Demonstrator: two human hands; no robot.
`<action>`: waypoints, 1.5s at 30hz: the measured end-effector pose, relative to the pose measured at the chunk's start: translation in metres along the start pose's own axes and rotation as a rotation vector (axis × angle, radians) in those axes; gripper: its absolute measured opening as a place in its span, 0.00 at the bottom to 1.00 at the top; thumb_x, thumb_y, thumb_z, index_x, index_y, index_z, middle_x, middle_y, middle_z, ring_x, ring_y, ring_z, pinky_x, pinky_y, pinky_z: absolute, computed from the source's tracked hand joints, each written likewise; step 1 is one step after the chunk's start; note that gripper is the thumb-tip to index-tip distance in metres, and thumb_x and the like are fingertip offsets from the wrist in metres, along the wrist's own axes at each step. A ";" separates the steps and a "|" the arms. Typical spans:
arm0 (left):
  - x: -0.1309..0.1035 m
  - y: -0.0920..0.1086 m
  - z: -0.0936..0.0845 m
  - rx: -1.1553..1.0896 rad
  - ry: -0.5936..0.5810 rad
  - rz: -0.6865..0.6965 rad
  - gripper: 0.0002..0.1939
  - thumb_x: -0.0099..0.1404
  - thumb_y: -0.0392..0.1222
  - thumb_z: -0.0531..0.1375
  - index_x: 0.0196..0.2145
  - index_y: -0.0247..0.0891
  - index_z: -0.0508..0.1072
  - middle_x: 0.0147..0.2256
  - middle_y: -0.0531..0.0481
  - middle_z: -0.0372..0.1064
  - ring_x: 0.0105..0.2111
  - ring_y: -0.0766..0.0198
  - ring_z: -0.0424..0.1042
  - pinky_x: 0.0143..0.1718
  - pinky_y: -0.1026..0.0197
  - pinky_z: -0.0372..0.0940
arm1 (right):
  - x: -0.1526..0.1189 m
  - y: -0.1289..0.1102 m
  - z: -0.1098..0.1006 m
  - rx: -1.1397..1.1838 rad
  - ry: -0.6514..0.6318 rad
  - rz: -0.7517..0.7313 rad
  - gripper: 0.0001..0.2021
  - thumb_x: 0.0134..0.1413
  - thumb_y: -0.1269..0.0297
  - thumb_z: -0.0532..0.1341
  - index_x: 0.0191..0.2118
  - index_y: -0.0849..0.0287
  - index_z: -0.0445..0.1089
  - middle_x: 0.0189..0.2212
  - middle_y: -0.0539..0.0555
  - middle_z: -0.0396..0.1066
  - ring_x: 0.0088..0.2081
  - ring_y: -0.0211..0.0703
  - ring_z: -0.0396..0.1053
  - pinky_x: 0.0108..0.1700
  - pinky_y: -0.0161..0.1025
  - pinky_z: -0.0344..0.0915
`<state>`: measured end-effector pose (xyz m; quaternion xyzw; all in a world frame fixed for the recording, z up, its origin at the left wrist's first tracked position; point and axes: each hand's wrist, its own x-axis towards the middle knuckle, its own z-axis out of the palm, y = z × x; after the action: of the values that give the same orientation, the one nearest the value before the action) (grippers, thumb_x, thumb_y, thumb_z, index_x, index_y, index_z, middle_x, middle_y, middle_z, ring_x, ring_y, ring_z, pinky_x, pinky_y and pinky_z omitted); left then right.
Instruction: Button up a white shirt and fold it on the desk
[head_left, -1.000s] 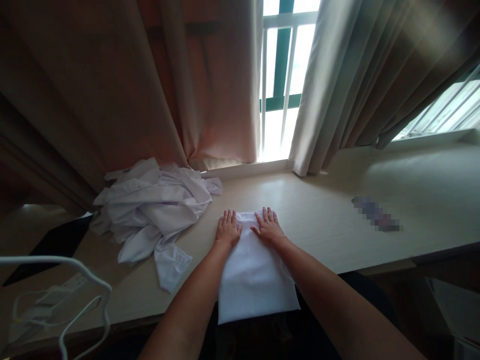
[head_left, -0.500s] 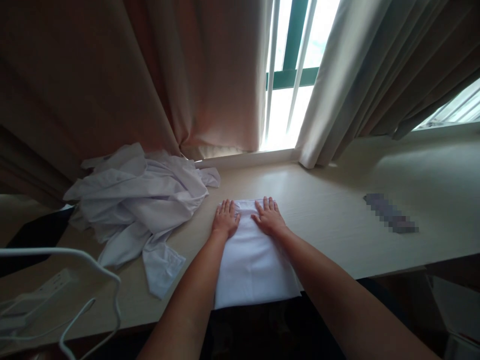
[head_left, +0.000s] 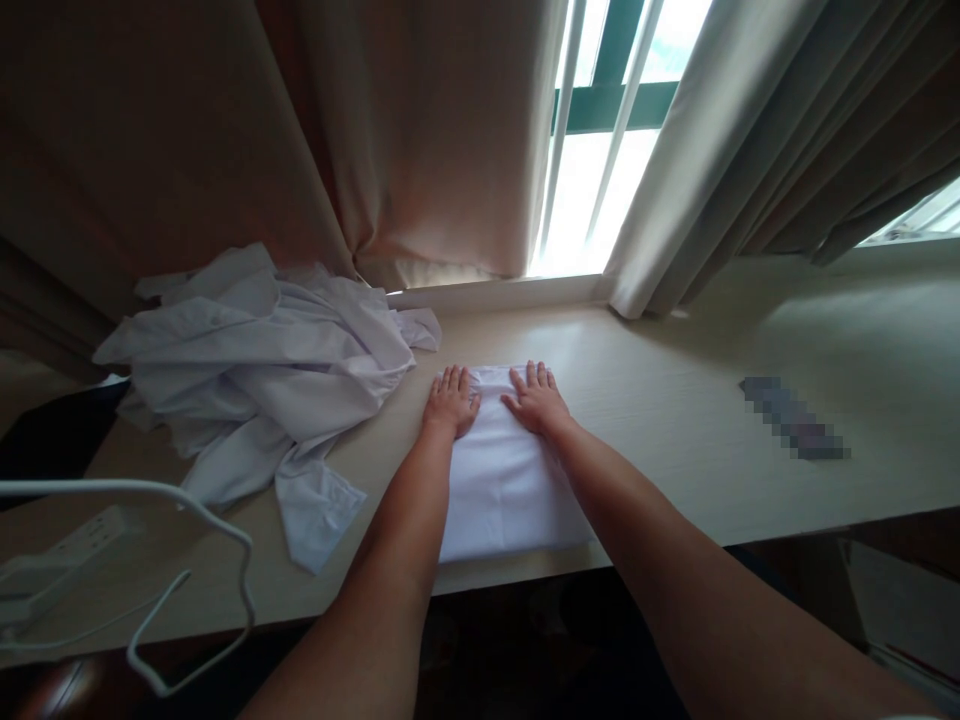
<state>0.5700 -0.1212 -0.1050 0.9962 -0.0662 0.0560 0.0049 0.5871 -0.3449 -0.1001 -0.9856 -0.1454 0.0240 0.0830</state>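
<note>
A folded white cloth (head_left: 504, 500) lies flat near the front edge of the pale table. On its far left corner my left hand (head_left: 453, 400) rests palm down, fingers spread and pointing away from me. My right hand (head_left: 538, 398) lies flat on the far right part of the same cloth, its fingers also apart. A strip of white fabric shows between the two hands. Left of them sits a loose, crumpled heap of white garments (head_left: 285, 350), with a sleeve end hanging toward the front.
The pale table (head_left: 660, 420) runs along curtains (head_left: 442, 140) and a window. A pixelated flat item (head_left: 795, 418) lies at the right. At the lower left are a white power strip (head_left: 75, 550) and a curved white cable (head_left: 214, 525).
The folded cloth has slid away from me under both hands, so a strip of bare table now shows in front of it. The view has also shifted slightly.
</note>
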 end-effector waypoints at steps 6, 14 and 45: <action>-0.001 0.001 -0.002 -0.012 0.004 -0.005 0.39 0.71 0.57 0.41 0.72 0.33 0.44 0.72 0.42 0.37 0.72 0.51 0.35 0.71 0.45 0.34 | 0.000 0.000 0.000 -0.003 -0.003 -0.005 0.41 0.63 0.35 0.39 0.74 0.55 0.37 0.74 0.61 0.24 0.73 0.62 0.21 0.70 0.59 0.27; -0.004 0.003 -0.004 -0.023 0.014 -0.012 0.39 0.71 0.57 0.41 0.72 0.33 0.43 0.72 0.42 0.37 0.72 0.51 0.35 0.71 0.45 0.33 | -0.001 -0.002 -0.002 -0.009 -0.009 -0.001 0.42 0.63 0.35 0.39 0.74 0.55 0.35 0.74 0.60 0.23 0.73 0.62 0.22 0.70 0.59 0.26; -0.016 0.009 -0.015 -0.043 0.022 -0.054 0.39 0.70 0.57 0.43 0.71 0.31 0.44 0.72 0.39 0.37 0.72 0.50 0.34 0.71 0.44 0.32 | -0.009 -0.007 -0.004 -0.010 -0.006 0.010 0.40 0.64 0.36 0.39 0.74 0.54 0.36 0.74 0.61 0.25 0.73 0.60 0.23 0.69 0.58 0.28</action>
<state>0.5513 -0.1281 -0.0916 0.9966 -0.0404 0.0652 0.0285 0.5767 -0.3418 -0.0945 -0.9867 -0.1406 0.0265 0.0776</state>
